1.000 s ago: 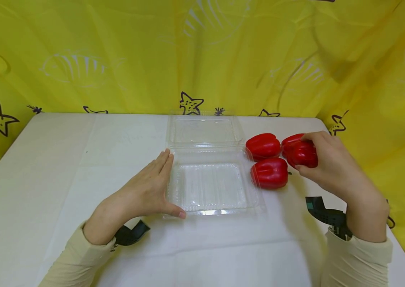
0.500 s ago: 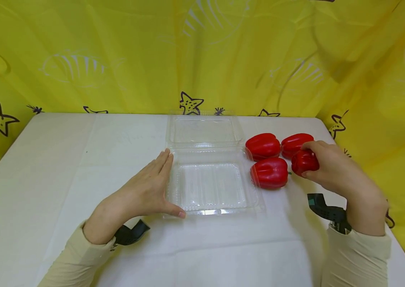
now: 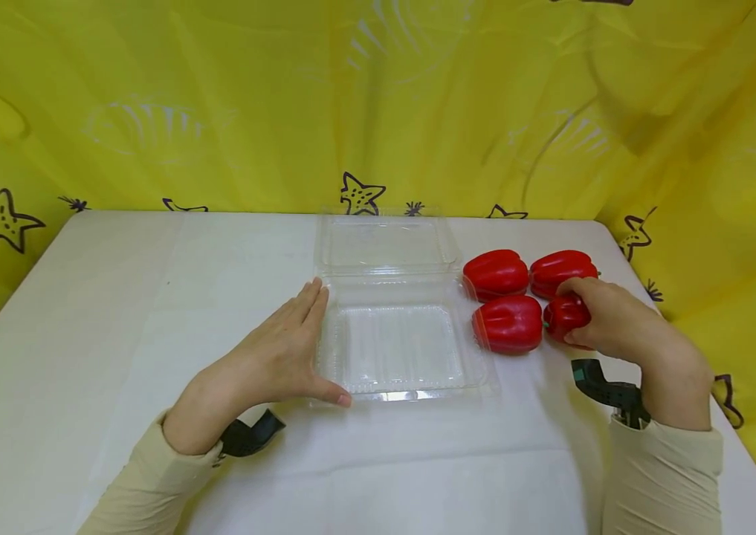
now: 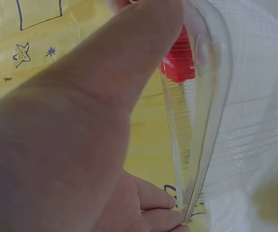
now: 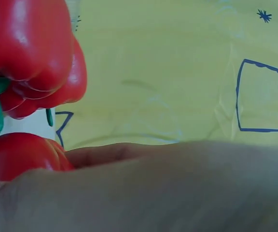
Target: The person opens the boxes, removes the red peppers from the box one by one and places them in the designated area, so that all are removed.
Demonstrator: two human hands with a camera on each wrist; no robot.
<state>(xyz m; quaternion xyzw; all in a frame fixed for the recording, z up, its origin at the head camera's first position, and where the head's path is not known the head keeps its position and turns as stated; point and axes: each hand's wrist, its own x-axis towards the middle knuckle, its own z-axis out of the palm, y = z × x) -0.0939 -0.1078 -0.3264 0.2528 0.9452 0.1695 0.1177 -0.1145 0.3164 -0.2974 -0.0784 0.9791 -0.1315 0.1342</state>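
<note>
A clear plastic clamshell box lies on the table in the head view, its lid folded back behind it. Along its left side rests my left hand, fingers straight and thumb at the front left corner. The left wrist view shows the hand spanning that box side. To the right of the box, my right hand grips a red bell pepper between fingers and thumb. This pepper is beside another red bell pepper on its left. My palm hides part of the gripped pepper.
Two more red bell peppers, one behind the box's right edge and one farther right, lie in a back row. A white-covered table extends around everything. Yellow printed curtain hangs behind and at the sides.
My right hand has moved its pepper toward me, from the back-row pepper to a spot in front of it. The left hand stays on the box. The head view has shifted slightly.
</note>
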